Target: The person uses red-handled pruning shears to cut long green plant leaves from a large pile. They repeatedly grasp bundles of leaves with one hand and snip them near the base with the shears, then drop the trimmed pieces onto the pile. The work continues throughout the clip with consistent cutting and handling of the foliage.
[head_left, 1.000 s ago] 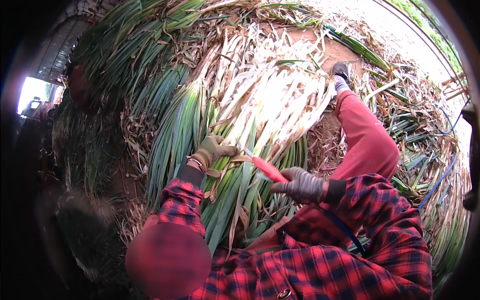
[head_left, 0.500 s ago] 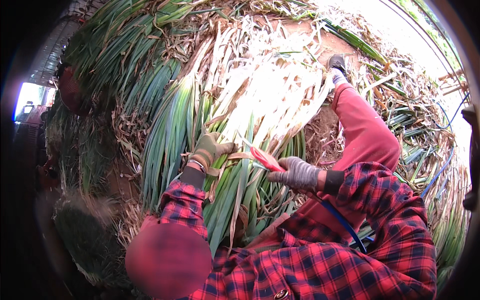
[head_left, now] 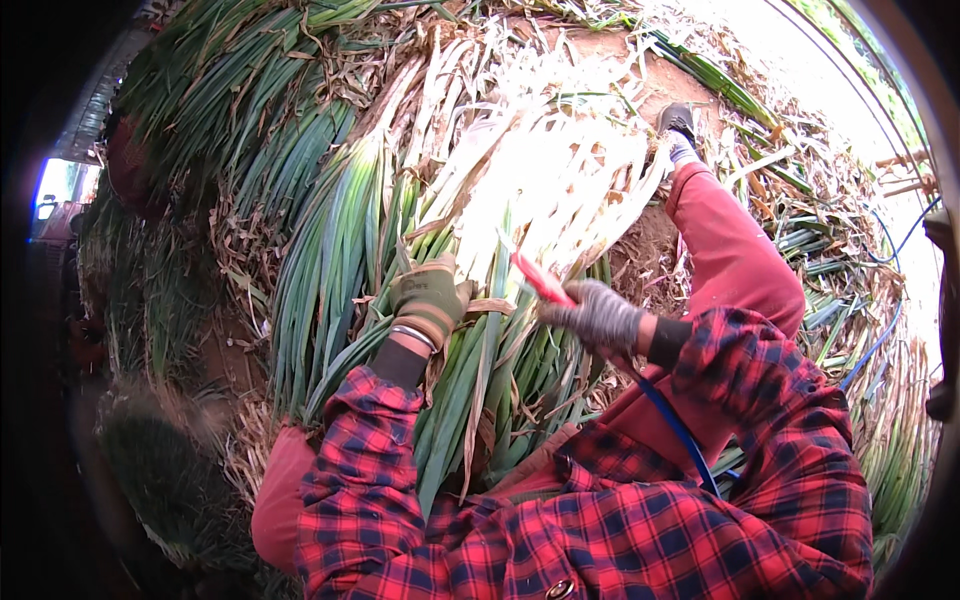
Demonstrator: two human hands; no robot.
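Note:
A thick bundle of long green leeks (head_left: 470, 340) with pale stalks lies across my lap, stalks pointing away from me. My left hand (head_left: 428, 298), in an olive glove, presses down on the green leaves and grips them. My right hand (head_left: 598, 315), in a grey glove, is closed on a red-handled tool (head_left: 540, 282) whose tip points into the pale stalks just right of my left hand. My sleeves are red and black plaid.
More leek piles (head_left: 250, 130) and dry trimmed leaves (head_left: 830, 180) lie all around on bare soil. My red-trousered leg (head_left: 735, 250) stretches away to the right, ending in a dark shoe (head_left: 678, 122). A blue hose (head_left: 880, 340) runs along the right.
My right hand has brought the red-handled tool up and left, from over the green leaves toward the pale stalks. My left hand has stayed on the bundle, shifting slightly.

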